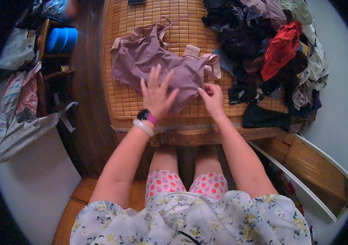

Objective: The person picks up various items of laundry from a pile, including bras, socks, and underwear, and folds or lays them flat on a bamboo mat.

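A mauve camisole-style bra top (161, 67) with thin straps lies spread on a bamboo tile mat (125, 104). My left hand (156, 92), with a dark watch and a pale bangle at its wrist, is over the middle of the garment, palm down and fingers spread. At the garment's lower right edge, my right hand (212, 96) pinches the fabric between thumb and fingers. A pale tag or patch (191, 51) shows at its upper edge, and lighter straps lie at the right side.
A heap of dark clothes (238, 39) with a red garment (281, 50) covers the mat's right side. A black cloth (264, 118) lies at the near edge. A framed mirror (318, 171) leans at lower right. Clothes and a blue container (62, 40) are at left.
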Action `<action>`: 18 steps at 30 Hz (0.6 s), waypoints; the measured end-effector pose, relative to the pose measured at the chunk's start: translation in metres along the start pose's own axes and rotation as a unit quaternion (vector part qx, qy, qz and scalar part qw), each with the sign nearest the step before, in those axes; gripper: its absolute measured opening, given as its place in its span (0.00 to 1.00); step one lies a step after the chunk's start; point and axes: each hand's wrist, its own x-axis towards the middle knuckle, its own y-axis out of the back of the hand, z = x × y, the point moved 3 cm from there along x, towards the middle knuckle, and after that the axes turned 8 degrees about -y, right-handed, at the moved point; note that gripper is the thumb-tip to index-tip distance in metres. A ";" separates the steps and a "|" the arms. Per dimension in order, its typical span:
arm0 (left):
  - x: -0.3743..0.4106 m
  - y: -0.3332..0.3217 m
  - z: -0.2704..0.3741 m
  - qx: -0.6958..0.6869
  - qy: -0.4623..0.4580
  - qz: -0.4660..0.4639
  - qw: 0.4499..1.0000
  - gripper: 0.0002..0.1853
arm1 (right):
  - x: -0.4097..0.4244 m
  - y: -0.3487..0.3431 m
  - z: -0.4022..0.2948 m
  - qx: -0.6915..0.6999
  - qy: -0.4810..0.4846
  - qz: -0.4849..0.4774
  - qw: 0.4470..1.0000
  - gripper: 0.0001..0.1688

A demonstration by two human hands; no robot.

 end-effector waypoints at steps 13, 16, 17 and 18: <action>-0.060 -0.022 0.033 -0.107 0.152 -0.138 0.973 0.43 | 0.019 -0.019 0.011 0.015 -0.044 -0.123 0.991 0.25; -0.059 -0.013 0.034 -0.111 0.132 -0.140 0.975 0.43 | 0.009 -0.002 -0.017 -0.018 0.021 -0.060 0.998 0.27; -0.058 -0.010 0.037 -0.102 0.128 -0.141 0.976 0.43 | 0.005 0.005 -0.025 -0.035 0.050 -0.024 0.998 0.27; -0.058 -0.004 0.044 -0.088 0.123 -0.139 0.979 0.43 | 0.001 0.017 -0.025 -0.033 0.054 0.019 0.998 0.25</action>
